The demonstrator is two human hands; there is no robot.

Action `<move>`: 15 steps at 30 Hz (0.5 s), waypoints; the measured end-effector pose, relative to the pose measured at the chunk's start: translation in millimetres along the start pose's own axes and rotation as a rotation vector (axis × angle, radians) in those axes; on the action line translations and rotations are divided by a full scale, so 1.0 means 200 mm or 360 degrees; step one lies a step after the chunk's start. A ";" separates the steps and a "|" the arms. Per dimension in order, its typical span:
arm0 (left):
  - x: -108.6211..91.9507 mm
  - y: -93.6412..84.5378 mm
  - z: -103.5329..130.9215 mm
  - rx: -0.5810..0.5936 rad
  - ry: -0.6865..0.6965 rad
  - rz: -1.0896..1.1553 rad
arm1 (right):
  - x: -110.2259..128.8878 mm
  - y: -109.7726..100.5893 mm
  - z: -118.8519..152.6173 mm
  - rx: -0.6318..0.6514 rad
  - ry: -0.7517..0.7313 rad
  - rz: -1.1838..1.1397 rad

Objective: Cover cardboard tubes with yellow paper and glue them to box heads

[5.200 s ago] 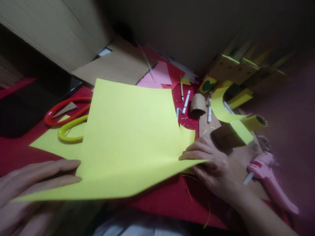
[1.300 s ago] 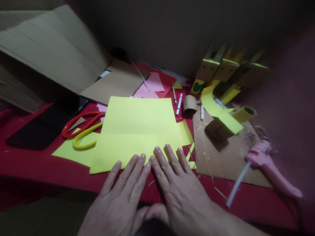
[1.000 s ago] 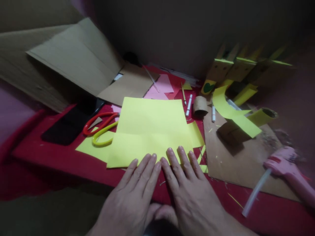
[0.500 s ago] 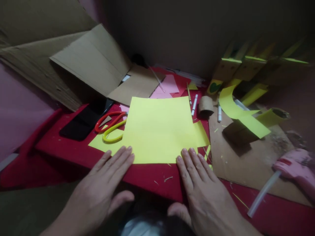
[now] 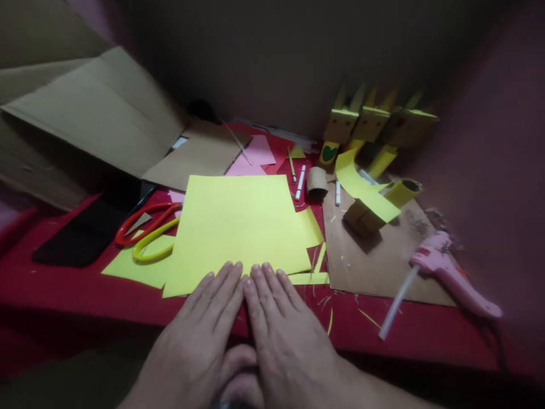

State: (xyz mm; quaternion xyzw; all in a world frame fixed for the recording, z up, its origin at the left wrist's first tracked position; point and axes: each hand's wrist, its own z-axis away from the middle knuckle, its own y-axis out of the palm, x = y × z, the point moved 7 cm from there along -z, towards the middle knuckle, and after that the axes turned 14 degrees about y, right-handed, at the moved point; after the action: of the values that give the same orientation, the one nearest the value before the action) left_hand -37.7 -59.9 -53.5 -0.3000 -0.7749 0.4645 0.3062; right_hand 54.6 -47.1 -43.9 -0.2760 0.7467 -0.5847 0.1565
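While pressing on the near edge of the yellow sheet, has left hand and right hand side by side at its middle, no longer spread toward the corners. Holds the fingers nearly straight, palms down, gripping nothing; cannot tell the exact posture of the thumbs, partly hidden below. Seems now to put pressure on the middle of that edge rather than its ends, leaving both near corners uncovered.

Has the sheet lying flat on the red cloth, just ahead of the hands, partly over a yellow offcut. Shows the scissors by their handles only, poking out at the sheet's left, with a black slab farther left. To the right, has cardboard near the sheet, a brown roll beside it and a pink glue gun across its right side.
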 end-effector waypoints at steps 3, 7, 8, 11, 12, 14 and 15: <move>0.01 0.02 0.01 0.0000 0.0013 -0.0007 | -0.01 0.00 0.02 -0.0127 0.0103 0.0018; 0.02 0.01 0.02 0.0016 0.0005 -0.0022 | -0.07 -0.08 0.06 -0.0405 0.0151 0.0063; 0.02 0.01 0.02 0.0022 0.0004 -0.0021 | -0.09 -0.09 0.06 -0.0441 0.0150 0.0085; 0.02 0.02 0.02 0.0032 0.0008 -0.0018 | -0.13 -0.12 0.06 -0.0436 0.0090 0.0159; 0.02 0.02 0.02 0.0031 0.0011 -0.0020 | -0.13 -0.13 0.06 -0.0416 0.0055 0.0177; 0.02 0.02 0.02 0.0024 0.0029 -0.0027 | -0.14 -0.13 0.06 -0.0399 0.0008 0.0207; 0.02 0.02 0.02 0.0026 0.0034 -0.0027 | -0.15 -0.13 0.07 -0.0399 0.0007 0.0228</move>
State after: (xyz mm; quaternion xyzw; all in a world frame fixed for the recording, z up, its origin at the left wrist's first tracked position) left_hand -41.6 -56.9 -58.2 -0.2959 -0.7703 0.4650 0.3207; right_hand 92.0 -44.3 -24.9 -0.2381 0.8320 -0.4748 0.1604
